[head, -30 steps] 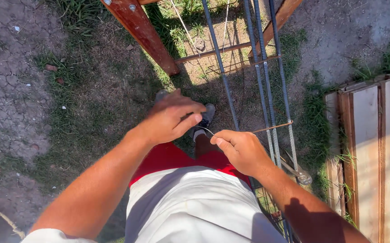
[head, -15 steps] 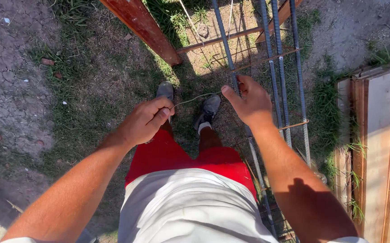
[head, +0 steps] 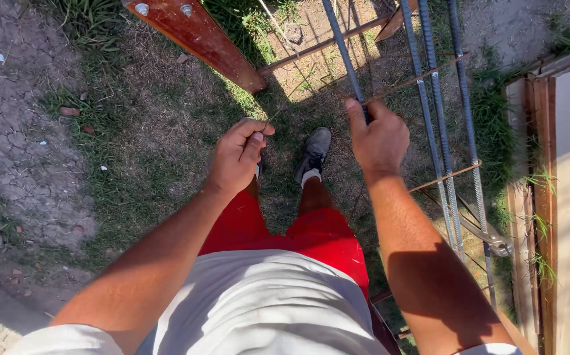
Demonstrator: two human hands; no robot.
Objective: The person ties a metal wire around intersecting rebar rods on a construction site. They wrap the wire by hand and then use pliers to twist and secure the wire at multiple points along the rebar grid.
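A risk is judged first at the left: the thin tie wire (head: 273, 117), pinched in the left hand (head: 237, 156), could slip out if it is pulled too hard, because only thumb and forefinger are pressed together on its near end; the other fingers are curled into a loose fist. The wire runs up and to the right, between the two hands, and its far end cannot be followed. Further right, the right hand (head: 378, 137) is raised with the wrist bent, its fingers wrapped closed around a ribbed steel bar (head: 343, 47) of the rebar cage (head: 444, 131). Skin could be scratched there by the sharp wire tip. At the far right, wooden boards (head: 564, 164) are stacked.
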